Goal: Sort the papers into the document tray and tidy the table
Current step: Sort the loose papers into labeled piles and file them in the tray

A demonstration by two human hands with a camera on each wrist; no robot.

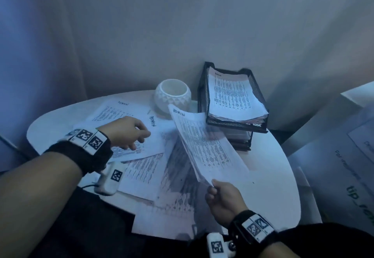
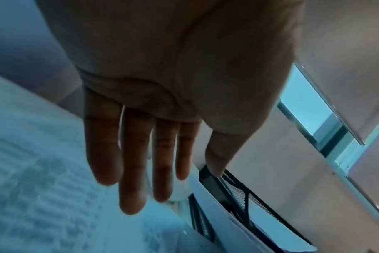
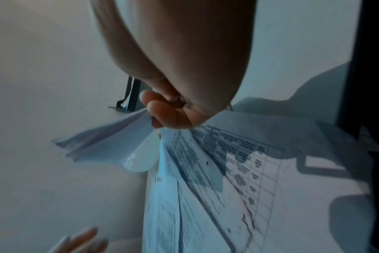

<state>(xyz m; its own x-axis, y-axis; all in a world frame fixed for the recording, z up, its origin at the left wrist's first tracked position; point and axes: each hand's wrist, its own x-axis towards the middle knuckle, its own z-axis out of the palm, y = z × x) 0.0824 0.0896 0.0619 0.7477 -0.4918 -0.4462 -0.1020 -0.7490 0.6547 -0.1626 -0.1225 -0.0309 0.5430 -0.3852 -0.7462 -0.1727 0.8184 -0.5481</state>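
— Nearest the table's front edge, what's held?
— The right hand pinches a sheaf marked ADMIN, lifted.
— And the left hand?
— Fingers straight over the loose papers.
— Farther back?
— A white pot, then the black document tray, papers inside.

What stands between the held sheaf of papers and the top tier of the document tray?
Nothing visible. The right hand holds the sheaf raised just left of the document tray, whose open top tier already holds papers; the white pot sits off to the left.
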